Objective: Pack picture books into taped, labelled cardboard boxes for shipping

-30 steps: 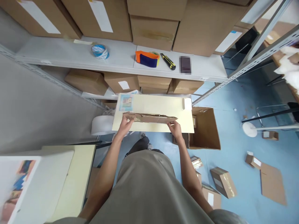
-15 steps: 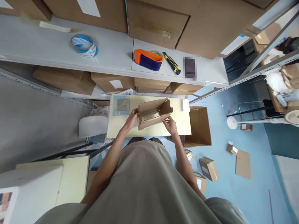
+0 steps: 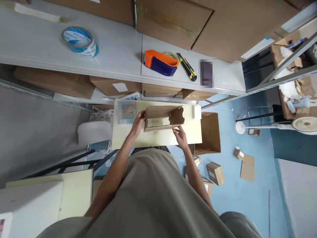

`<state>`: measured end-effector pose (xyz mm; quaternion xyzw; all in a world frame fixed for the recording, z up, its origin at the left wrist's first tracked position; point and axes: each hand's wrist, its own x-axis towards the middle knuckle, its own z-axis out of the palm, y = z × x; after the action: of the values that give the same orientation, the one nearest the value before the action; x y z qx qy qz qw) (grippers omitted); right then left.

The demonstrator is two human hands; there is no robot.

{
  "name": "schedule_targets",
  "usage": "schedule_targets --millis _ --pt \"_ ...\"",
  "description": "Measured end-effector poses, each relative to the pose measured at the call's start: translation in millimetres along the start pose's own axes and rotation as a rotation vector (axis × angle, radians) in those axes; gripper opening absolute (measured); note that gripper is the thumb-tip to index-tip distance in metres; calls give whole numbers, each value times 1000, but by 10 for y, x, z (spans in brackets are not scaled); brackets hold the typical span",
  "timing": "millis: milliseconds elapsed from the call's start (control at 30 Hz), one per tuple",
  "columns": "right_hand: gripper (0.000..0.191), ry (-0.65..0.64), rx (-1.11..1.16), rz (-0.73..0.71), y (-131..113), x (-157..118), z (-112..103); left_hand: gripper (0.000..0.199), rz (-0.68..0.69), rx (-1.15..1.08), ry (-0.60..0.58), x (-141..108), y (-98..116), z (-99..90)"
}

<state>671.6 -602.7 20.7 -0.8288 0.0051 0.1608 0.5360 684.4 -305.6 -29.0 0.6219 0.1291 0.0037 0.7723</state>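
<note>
left grip (image 3: 139, 124) on carton (image 3: 176, 117), between flat packet (image 3: 126, 112) and white box (image 3: 197, 112)

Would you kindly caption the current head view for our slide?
Left hand holds an open cardboard box, right hand at its near edge.

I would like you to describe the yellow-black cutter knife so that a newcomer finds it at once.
Find the long grey shelf holding large brown cardboard boxes. Near its right end, between the orange-blue plastic tape dispenser and a pixelated dark rectangle, lies the yellow-black cutter knife. Of these three, only it is slim.
</note>
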Motion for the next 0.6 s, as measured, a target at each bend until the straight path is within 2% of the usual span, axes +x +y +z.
schedule_targets --millis 167,267,433,600 --pt "66 -7 67 87 352 -26 141 64 -55 79 50 -20 -157 -196" --pt "70 56 112 119 466 -46 58 73 -143 83 40 -148 -170 -335" --pt "63 38 194 105 288 103 -229 77 -226 30 10 -230 -109 -416" --pt "71 -72 185 102 83 270 -275 80 -251 70 -39 -187 -53 -303"
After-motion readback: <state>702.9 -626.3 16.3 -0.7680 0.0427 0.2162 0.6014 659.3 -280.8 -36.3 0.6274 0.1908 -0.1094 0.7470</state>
